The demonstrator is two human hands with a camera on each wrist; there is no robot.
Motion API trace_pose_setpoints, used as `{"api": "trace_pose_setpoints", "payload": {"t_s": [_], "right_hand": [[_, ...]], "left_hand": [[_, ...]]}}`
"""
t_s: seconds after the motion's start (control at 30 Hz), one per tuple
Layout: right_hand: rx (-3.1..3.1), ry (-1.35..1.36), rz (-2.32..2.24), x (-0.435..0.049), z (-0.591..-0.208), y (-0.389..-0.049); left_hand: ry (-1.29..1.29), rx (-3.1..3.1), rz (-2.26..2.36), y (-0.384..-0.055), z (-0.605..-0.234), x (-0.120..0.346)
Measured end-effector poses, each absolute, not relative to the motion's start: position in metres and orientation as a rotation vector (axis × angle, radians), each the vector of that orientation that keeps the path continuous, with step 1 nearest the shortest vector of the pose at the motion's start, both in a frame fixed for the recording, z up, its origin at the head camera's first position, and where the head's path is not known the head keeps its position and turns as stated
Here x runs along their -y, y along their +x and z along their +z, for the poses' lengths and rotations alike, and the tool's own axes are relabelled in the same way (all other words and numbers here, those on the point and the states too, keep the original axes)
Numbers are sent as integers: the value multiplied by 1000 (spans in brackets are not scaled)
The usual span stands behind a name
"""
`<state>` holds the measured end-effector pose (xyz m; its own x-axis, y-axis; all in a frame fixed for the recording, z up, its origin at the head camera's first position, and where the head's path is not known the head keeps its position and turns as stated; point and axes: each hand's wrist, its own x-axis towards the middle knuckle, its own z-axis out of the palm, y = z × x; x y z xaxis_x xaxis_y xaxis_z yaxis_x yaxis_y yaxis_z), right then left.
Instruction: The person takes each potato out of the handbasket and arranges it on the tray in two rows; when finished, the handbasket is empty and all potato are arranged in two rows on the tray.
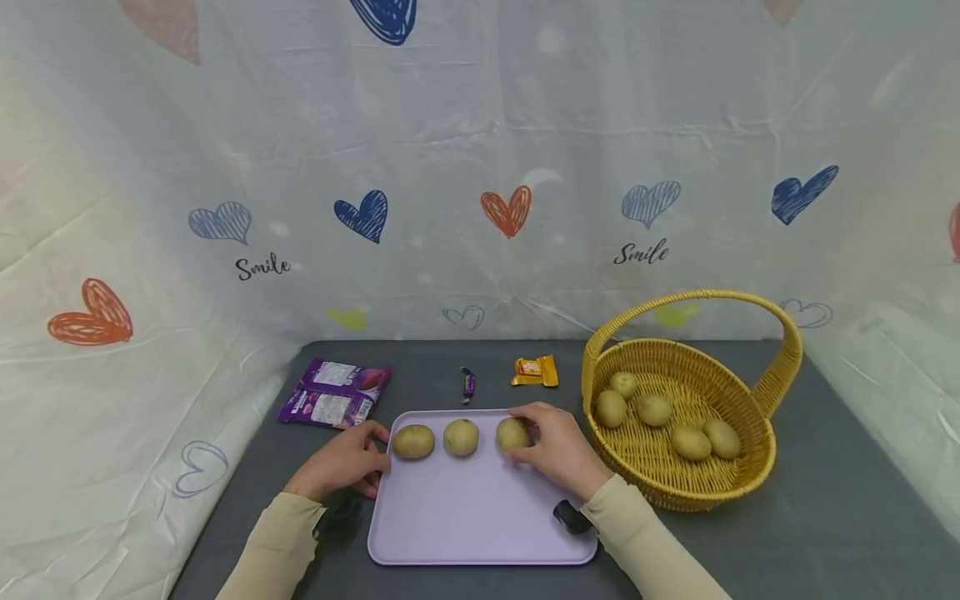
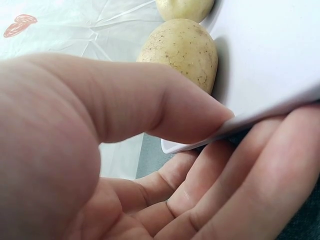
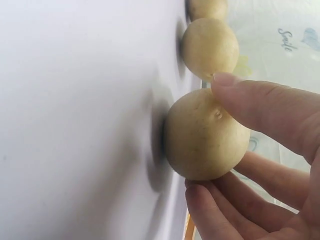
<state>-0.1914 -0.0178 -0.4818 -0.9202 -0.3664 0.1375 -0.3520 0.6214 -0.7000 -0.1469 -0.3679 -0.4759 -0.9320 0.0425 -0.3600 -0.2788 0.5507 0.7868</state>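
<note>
A lilac tray lies on the table with a row of potatoes along its far side. My left hand grips the tray's left rim, thumb on top and fingers beneath. Close to that hand sits the left potato; the middle potato rests a little to its right. Between thumb and fingers, my right hand holds the right potato at the tray's far right, its underside close over the tray surface, where it casts a shadow.
To the right stands a yellow wicker basket with a tall handle and several potatoes inside. Behind the tray lie a purple snack packet, a small purple wrapped sweet and an orange packet. A curtain with printed hearts hangs behind the table.
</note>
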Motion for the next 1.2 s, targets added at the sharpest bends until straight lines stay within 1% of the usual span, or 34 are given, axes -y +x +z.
{"api": "trace_pose_setpoints", "payload": {"t_s": [0.27, 0.37, 0.47, 0.57, 0.7, 0.8, 0.93, 1.07, 1.2], "right_hand": [[-2831, -658, -1250, 8, -473, -187], [-2809, -720, -1294, 1, -461, -181], [-2800, -796, -1300, -15, -445, -170], [-2856, -852, -1227, -46, -431, -157], [-3003, -862, -1085, -102, -419, -149], [-3054, -775, -1012, -146, -415, -152], [-3064, -634, -867, -197, -419, -165], [-3091, -605, -712, -228, -429, -174], [-3099, -637, -639, -240, -433, -176]], "left_hand": [[-144, -2450, 1317, -151, -472, 364], [-150, -2459, 1307, -150, -470, 368], [-158, -2463, 1297, -148, -469, 371], [-164, -2455, 1295, -146, -469, 373], [-171, -2451, 1293, -144, -469, 375], [-175, -2457, 1289, -144, -469, 376], [-164, -2452, 1287, -146, -469, 378], [-138, -2430, 1291, -147, -473, 377], [-123, -2420, 1291, -148, -476, 373]]}}
